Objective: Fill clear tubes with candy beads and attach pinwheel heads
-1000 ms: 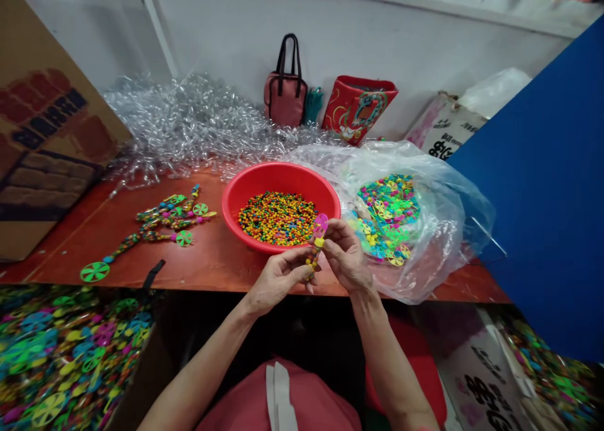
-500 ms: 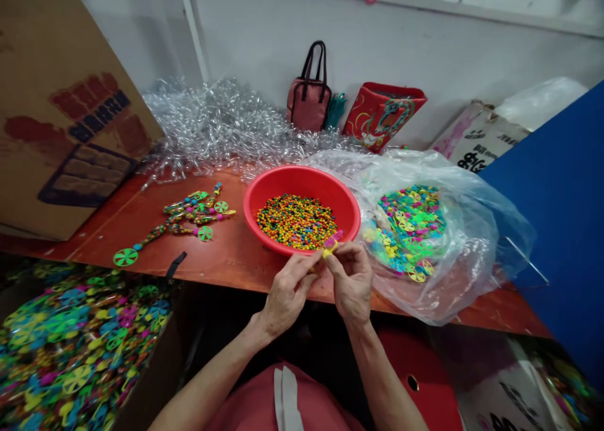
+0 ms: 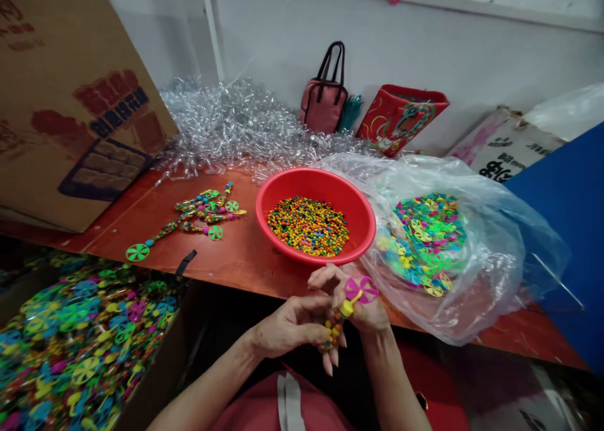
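My left hand (image 3: 290, 327) pinches a small clear candy tube (image 3: 334, 330) between thumb and fingers; orange and yellow beads show inside. The tube is tilted, its yellow cap (image 3: 348, 307) uppermost, with a pink pinwheel (image 3: 362, 289) fixed to the cap. Just behind the tube and pinwheel is my right hand (image 3: 375, 318), fingers spread apart; whether it touches the tube I cannot tell. Both hands are in front of the table edge, below a red basin (image 3: 268, 229) of small multicoloured candy beads (image 3: 309, 226).
Filled pinwheel tubes (image 3: 177, 224) lie on the red table (image 3: 245, 255). A plastic bag (image 3: 491, 280) at right holds loose pinwheel caps (image 3: 431, 236). Clear empty tubes (image 3: 236, 123) are heaped behind. A cardboard box (image 3: 85, 104) stands left, above a carton of finished toys (image 3: 70, 349).
My hands have come down and back from the basin's rim with the tube. The right fingers have opened off the cap, and the pinwheel now faces up. The view has shifted slightly left.
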`<state>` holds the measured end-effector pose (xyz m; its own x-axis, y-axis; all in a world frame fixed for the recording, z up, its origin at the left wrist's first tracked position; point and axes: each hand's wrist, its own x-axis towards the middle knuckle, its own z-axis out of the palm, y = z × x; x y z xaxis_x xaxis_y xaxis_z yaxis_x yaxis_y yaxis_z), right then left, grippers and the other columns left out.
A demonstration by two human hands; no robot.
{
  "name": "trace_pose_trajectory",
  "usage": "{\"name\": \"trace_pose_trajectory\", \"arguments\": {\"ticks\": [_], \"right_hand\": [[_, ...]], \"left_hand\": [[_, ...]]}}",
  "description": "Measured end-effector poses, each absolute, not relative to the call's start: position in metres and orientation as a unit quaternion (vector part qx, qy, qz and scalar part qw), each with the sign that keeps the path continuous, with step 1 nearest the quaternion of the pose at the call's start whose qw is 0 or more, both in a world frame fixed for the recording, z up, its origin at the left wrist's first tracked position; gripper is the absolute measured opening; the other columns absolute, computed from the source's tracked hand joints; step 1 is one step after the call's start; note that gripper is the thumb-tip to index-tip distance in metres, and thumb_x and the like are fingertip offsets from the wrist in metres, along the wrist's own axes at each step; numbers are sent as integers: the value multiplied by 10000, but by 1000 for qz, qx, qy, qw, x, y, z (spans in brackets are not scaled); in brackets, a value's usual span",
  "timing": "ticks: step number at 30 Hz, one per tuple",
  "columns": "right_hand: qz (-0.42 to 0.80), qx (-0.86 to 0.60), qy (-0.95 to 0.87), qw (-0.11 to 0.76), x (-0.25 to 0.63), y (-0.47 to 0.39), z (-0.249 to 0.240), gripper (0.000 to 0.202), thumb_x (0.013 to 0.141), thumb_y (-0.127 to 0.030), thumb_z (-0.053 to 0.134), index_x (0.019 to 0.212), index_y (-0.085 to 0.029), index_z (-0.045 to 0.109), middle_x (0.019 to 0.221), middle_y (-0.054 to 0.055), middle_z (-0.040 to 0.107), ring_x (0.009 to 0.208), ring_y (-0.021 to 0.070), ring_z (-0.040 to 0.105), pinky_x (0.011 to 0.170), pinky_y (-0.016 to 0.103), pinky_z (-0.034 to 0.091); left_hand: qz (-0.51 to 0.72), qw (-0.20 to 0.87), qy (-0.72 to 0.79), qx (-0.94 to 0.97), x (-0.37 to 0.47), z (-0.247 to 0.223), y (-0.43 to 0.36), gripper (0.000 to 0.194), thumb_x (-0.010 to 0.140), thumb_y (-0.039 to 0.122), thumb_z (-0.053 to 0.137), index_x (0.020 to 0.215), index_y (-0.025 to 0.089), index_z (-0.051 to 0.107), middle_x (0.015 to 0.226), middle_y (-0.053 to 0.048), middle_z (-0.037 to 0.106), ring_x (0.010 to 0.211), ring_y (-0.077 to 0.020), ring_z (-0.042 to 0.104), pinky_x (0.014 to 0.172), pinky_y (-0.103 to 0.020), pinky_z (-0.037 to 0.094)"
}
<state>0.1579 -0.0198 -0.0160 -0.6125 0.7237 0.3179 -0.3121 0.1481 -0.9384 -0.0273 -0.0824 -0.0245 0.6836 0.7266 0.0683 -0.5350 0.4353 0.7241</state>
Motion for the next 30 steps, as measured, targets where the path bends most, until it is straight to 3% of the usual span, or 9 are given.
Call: {"name": "trace_pose_trajectory", "arguments": {"ticks": [4, 8, 10, 13, 16, 20, 25, 27, 30], "right_hand": [[602, -221, -623, 448, 146, -19, -16, 401, 848, -661, 814, 803, -263, 800, 1175, 102, 755, 1140, 302, 694, 1030, 495, 567], [566, -278, -547, 551, 119, -26, -12, 250, 897, -527, 828, 939, -283, 796, 1163, 72, 756, 1113, 262, 702, 1002, 434, 575], [553, -283, -533, 575, 110, -28, -10, 234, 905, -519, 826, 957, -292, 800, 1136, 64, 761, 1136, 258, 693, 1037, 431, 557], [547, -287, -550, 562, 110, -28, -9, 258, 908, -540, 817, 947, -285, 808, 1143, 71, 765, 1145, 272, 690, 1069, 455, 544], [541, -290, -570, 546, 118, -29, -9, 253, 923, -530, 799, 946, -279, 817, 1160, 79, 766, 1072, 272, 706, 962, 435, 582], [512, -292, -631, 505, 125, -33, -13, 221, 952, -493, 770, 918, -283, 828, 1163, 88, 770, 1038, 278, 704, 884, 428, 595], [432, -308, -656, 538, 117, -36, -16, 148, 953, -450, 774, 979, -320, 841, 1147, 84, 775, 1088, 306, 700, 965, 487, 580], [418, -313, -662, 537, 115, -37, -15, 145, 944, -455, 783, 977, -328, 844, 1145, 87, 774, 1105, 321, 700, 971, 501, 581], [437, -295, -681, 509, 117, -39, -12, 230, 920, -533, 789, 923, -311, 847, 1154, 104, 763, 1092, 338, 709, 913, 493, 601]], "left_hand": [[440, 776, 222, 394, -37, -18, -77, 448, 807, 359, 935, 1209, 206, 810, 989, -83, 755, 727, -176, 731, 647, -303, 635], [564, 572, 381, 458, -45, -8, -69, 314, 818, 274, 922, 1125, 250, 859, 1151, -70, 732, 1053, -203, 703, 959, -309, 594], [577, 535, 399, 471, -48, -4, -66, 291, 802, 270, 928, 1086, 255, 869, 1146, -73, 722, 1143, -231, 685, 1024, -321, 567], [551, 572, 380, 474, -56, 1, -64, 351, 749, 297, 954, 1084, 233, 870, 1142, -87, 734, 1056, -235, 702, 930, -323, 594], [473, 636, 365, 488, -62, 6, -68, 339, 835, 372, 883, 1122, 191, 860, 1109, -96, 771, 847, -177, 692, 809, -306, 588], [418, 728, 309, 447, -60, 3, -78, 414, 823, 466, 889, 1073, 140, 837, 968, -97, 777, 885, -214, 722, 839, -348, 608], [557, 580, 399, 441, -58, -9, -80, 452, 682, 433, 999, 955, 154, 771, 1077, -79, 700, 845, -168, 682, 718, -275, 591], [543, 590, 385, 457, -64, -10, -81, 513, 675, 463, 1005, 1030, 169, 780, 1088, -80, 710, 852, -165, 686, 750, -274, 583], [427, 720, 270, 476, -76, -9, -85, 600, 815, 623, 869, 1198, 171, 780, 1084, -123, 760, 792, -182, 728, 773, -326, 591]]}}
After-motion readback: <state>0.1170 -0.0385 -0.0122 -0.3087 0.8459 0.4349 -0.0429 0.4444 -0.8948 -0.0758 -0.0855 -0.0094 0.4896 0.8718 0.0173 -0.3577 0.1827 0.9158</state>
